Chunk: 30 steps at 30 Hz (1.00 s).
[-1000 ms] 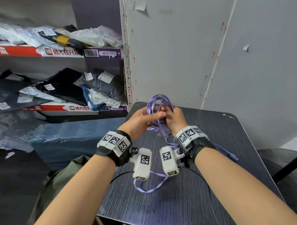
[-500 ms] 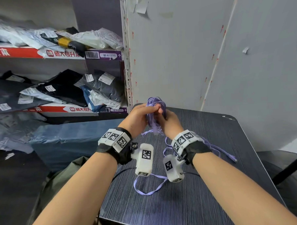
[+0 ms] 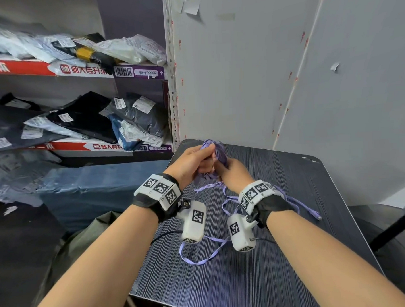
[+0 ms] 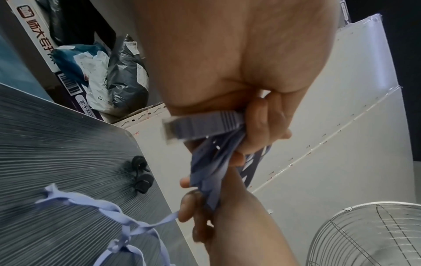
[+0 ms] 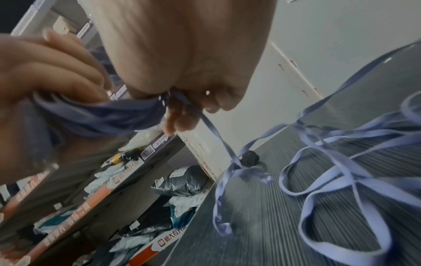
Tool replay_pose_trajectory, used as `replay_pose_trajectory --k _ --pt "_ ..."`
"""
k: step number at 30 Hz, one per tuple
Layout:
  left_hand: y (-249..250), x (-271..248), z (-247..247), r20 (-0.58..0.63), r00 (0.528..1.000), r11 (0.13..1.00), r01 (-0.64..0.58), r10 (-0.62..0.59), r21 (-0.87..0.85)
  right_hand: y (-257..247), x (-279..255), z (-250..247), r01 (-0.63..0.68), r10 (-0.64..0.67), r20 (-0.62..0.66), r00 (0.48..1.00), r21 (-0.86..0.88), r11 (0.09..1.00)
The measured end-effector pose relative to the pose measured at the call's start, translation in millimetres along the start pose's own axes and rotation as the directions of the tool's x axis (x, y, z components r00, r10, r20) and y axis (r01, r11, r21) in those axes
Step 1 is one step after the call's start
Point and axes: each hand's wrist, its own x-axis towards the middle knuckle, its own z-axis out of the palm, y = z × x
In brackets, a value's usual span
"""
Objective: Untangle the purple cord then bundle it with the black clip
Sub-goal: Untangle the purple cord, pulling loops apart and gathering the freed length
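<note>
A flat purple cord [image 3: 216,150] is gathered into a bunch of loops held above the far end of the dark table [image 3: 248,279]. My left hand [image 3: 192,162] grips the bunch, with the cord's plug [image 4: 200,126] sticking out under the palm. My right hand [image 3: 235,175] pinches the same bunch [image 5: 102,115] from the other side. Loose cord [image 5: 330,180] trails down and lies in tangled loops [image 3: 201,255] on the table. The black clip [image 4: 141,174] lies on the table near its far left corner and is also in the right wrist view [image 5: 249,158].
Shelves [image 3: 77,73] stacked with bagged parcels stand to the left. Grey wall panels [image 3: 263,69] rise right behind the table. A wire fan guard [image 4: 364,234] shows beyond the table's far edge. A blue wrapped bundle [image 3: 94,188] sits left of the table.
The open loop held up a second ago has been squeezed into a tight bunch between both hands. The hands have drawn closer together and shifted slightly left.
</note>
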Motion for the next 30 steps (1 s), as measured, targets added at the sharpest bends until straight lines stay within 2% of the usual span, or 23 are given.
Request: replay_pose_trajectory --k 3,7,11,14,16,19,22,24,26,28,30 --pt "-2 4 -1 -0.075 0.997 1.000 0.022 -0.021 0.012 1 2 -3 0.039 -0.046 -0.086 0.995 -0.089 0.995" --pt "-2 9 -3 -0.144 0.989 0.999 0.045 -0.042 0.017 -7 0 -10 0.096 -0.097 -0.132 0.986 -0.019 0.995" --pt "-3 12 -7 -0.214 0.976 0.999 0.032 -0.031 0.001 -6 -2 -10 0.180 -0.154 -0.187 0.970 0.134 0.974" --pt "-4 13 -10 -0.276 0.961 0.999 0.030 -0.022 0.024 -3 0 -9 0.189 -0.162 -0.210 0.964 0.113 0.976" --pt "-3 12 -9 -0.277 0.960 0.999 0.034 -0.030 0.010 -5 2 -8 0.220 -0.191 -0.218 0.957 0.116 0.969" --pt "-2 11 -6 -0.264 0.963 0.998 0.060 -0.062 -0.014 -8 6 -8 0.232 -0.181 -0.294 0.939 0.150 0.961" --pt "-3 12 -4 -0.237 0.967 0.995 0.094 -0.096 -0.018 -9 7 -12 0.243 -0.242 -0.254 0.936 -0.031 0.970" --pt "-3 11 -5 -0.225 0.969 0.994 0.107 -0.107 -0.014 -10 6 -12 0.259 -0.298 -0.171 0.939 -0.218 0.941" --pt "-2 11 -5 -0.201 0.973 0.993 0.115 -0.114 -0.005 -11 6 -12 0.280 -0.330 -0.133 0.934 -0.296 0.913" --pt "-1 10 -4 -0.168 0.978 0.992 0.123 -0.122 -0.005 -13 6 -14 0.281 -0.323 -0.154 0.934 -0.242 0.929" --pt "-1 8 -4 -0.133 0.982 0.991 0.137 -0.137 -0.004 -12 9 -15 0.265 -0.282 -0.203 0.938 -0.108 0.958"
